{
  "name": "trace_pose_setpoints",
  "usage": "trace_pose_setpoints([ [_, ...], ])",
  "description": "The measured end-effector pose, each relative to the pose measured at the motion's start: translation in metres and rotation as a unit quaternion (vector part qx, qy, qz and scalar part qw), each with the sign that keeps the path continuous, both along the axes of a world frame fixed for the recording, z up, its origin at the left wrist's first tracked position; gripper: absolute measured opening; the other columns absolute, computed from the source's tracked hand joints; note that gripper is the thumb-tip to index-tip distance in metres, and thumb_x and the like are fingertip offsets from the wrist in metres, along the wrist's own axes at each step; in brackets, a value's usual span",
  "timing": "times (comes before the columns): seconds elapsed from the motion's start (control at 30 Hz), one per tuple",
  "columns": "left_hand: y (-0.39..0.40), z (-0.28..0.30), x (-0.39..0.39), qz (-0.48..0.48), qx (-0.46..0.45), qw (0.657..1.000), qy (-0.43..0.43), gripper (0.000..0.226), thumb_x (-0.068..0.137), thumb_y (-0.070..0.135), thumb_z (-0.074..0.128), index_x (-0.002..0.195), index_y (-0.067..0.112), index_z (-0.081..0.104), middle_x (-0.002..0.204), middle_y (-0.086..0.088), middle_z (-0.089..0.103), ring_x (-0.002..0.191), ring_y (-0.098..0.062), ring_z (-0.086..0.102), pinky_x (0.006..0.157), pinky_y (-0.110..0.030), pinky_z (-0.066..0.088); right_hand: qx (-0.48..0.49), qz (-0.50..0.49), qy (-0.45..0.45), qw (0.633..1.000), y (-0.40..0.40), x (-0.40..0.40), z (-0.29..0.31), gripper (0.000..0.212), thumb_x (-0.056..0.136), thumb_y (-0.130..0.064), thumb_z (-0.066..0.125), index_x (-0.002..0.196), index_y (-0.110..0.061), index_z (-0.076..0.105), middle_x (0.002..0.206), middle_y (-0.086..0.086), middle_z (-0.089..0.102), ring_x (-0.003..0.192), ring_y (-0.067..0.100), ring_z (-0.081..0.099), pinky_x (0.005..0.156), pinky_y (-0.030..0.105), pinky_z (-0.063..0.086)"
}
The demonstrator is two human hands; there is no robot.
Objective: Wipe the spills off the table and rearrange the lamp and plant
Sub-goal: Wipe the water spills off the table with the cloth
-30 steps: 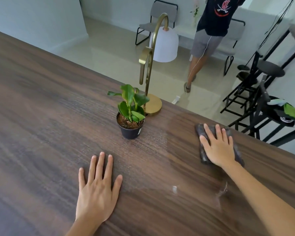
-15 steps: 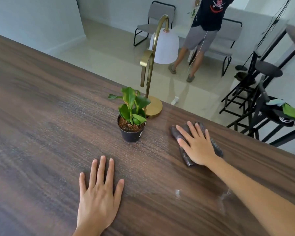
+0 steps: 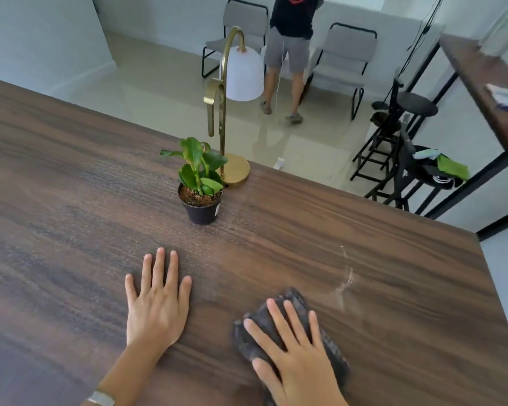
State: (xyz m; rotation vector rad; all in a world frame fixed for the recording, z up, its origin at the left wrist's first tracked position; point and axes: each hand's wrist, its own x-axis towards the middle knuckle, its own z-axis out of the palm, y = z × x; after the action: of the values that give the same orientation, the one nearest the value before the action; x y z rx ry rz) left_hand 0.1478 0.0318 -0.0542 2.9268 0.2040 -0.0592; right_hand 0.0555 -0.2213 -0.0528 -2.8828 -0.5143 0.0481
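My right hand (image 3: 294,353) presses flat on a dark cloth (image 3: 294,303) on the dark wooden table (image 3: 71,200), near the front. My left hand (image 3: 157,303) lies flat beside it, fingers spread, holding nothing. A small green plant in a black pot (image 3: 201,200) stands ahead of my left hand. Just behind it the brass lamp (image 3: 223,112) with a white shade stands by the far edge. A thin wet streak of spill (image 3: 346,276) glints on the wood to the right of the cloth.
The table's far edge runs diagonally behind the lamp; its right edge is close to the spill. Beyond, a person (image 3: 291,48) stands on the tiled floor by two grey chairs (image 3: 343,60). Black stools (image 3: 405,136) and another table (image 3: 481,83) are at the right.
My right hand has slid the cloth from near the plant toward me, down to the front of the table. My left hand stays flat. The person in the background has shifted right.
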Motion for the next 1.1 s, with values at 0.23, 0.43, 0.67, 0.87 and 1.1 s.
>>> trace_pose_setpoints([
  [0.23,-0.001,0.001,0.0,-0.002,0.003,1.0,0.002,0.065,0.093,0.052,0.0,0.15,0.022,-0.003,0.161,-0.002,-0.003,0.147,-0.022,-0.01,0.117,-0.053,0.0,-0.021,-0.365,0.08,0.927,-0.111,0.14,0.012,0.064,0.091,-0.067,0.001,0.151,-0.047,-0.003,0.165,0.005,-0.004,0.15,0.033,-0.007,0.115,0.066,0.0],
  [0.43,0.003,-0.003,-0.001,-0.007,0.0,1.0,0.003,0.064,0.094,0.05,0.003,0.151,0.02,0.001,0.161,-0.002,-0.001,0.147,-0.021,-0.008,0.117,-0.053,0.0,0.003,-0.107,0.019,0.994,0.041,0.084,0.003,0.057,0.099,-0.058,0.02,0.153,-0.042,0.012,0.165,0.007,0.004,0.151,0.033,0.0,0.117,0.062,-0.002],
  [0.67,0.002,0.001,-0.003,-0.01,-0.014,1.0,0.008,0.064,0.095,0.049,0.004,0.151,0.018,0.002,0.161,-0.002,-0.001,0.147,-0.02,-0.01,0.116,-0.053,-0.004,-0.043,-0.209,0.028,0.977,-0.111,-0.005,0.006,0.059,0.093,-0.068,0.005,0.15,-0.052,0.01,0.164,-0.004,0.006,0.151,0.025,0.006,0.119,0.057,0.008],
  [0.87,0.006,0.007,0.001,-0.015,-0.083,0.996,0.03,0.061,0.097,0.048,0.012,0.151,0.019,0.012,0.161,0.0,0.001,0.147,-0.017,-0.009,0.114,-0.051,-0.011,-0.004,-0.359,0.1,0.928,-0.054,0.144,0.012,0.062,0.096,-0.063,0.009,0.153,-0.042,-0.004,0.164,0.006,-0.01,0.15,0.033,-0.012,0.116,0.063,-0.005],
  [1.1,0.055,0.008,-0.014,-0.03,-0.072,0.996,-0.047,0.058,0.098,0.046,0.018,0.145,0.017,0.033,0.159,-0.003,0.018,0.147,-0.022,0.012,0.117,-0.048,0.015,0.01,0.133,0.028,0.991,0.043,-0.004,0.005,0.052,0.1,-0.059,0.025,0.15,-0.051,0.014,0.165,-0.004,0.007,0.152,0.024,0.004,0.119,0.052,0.0],
])
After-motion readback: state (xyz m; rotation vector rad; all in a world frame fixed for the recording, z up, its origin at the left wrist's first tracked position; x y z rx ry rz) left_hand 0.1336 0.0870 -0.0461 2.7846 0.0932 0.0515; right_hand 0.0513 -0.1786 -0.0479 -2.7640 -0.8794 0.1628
